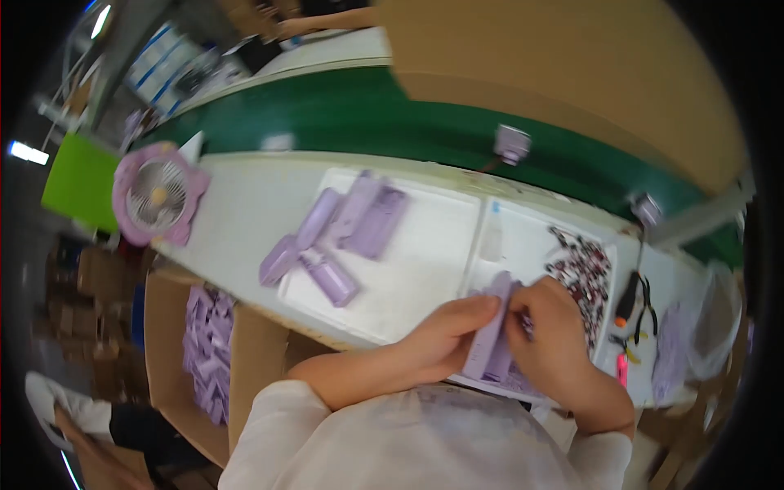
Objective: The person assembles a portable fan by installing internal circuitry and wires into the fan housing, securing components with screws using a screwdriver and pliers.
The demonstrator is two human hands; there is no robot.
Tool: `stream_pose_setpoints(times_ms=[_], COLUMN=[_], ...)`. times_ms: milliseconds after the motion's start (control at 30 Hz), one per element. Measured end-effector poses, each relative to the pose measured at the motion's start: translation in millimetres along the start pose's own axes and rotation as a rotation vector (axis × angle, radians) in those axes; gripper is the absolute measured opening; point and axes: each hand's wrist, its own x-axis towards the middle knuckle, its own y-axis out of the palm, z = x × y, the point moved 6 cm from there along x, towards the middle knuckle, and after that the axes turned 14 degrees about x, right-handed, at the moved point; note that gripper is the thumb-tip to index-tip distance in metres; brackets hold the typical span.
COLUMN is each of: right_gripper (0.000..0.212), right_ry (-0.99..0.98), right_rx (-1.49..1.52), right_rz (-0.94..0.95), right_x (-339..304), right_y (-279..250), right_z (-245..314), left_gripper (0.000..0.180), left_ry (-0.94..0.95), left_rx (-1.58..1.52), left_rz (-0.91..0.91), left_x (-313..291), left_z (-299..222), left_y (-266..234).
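Over the right-hand white tray, my left hand [452,333] is closed around a light purple plastic casing [488,331], thumb near its upper end. The casing stands on edge, tilted slightly. My right hand [549,320] is bent in against the casing's right side with its fingers pinched; whatever they hold is hidden. Below both hands lie more purple plastic pieces [516,382], partly covered. Beside my right hand, small dark red and black parts with wires [581,269] are heaped in the same tray.
A left white tray [425,278] bears several purple casings [371,216]. Left stands a purple fan [157,194]; below it, a cardboard box [175,367] of purple parts. Pliers [644,306], a screwdriver [628,298] and a plastic bag [715,318] lie right. Another person's arm [331,20] shows beyond.
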Motion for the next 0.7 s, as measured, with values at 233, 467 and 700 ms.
stream_pose_setpoints(times_ms=[233, 467, 700], right_gripper=[0.022, 0.021, 0.025], right_ry=[0.044, 0.128, 0.026], right_rx=[-0.077, -0.006, -0.064], right_rz=[-0.043, 0.035, 0.080], right_x=[-8, 2, 1], right_y=[10, 13, 23], right_z=[-9, -22, -19], left_gripper=[0.031, 0.038, 0.035], left_ry=[0.049, -0.029, -0.046], left_rx=[-0.042, -0.056, -0.064], left_rz=[0.086, 0.127, 0.112], left_x=[20, 22, 13], left_z=[11, 8, 1], left_y=[-4, -14, -20])
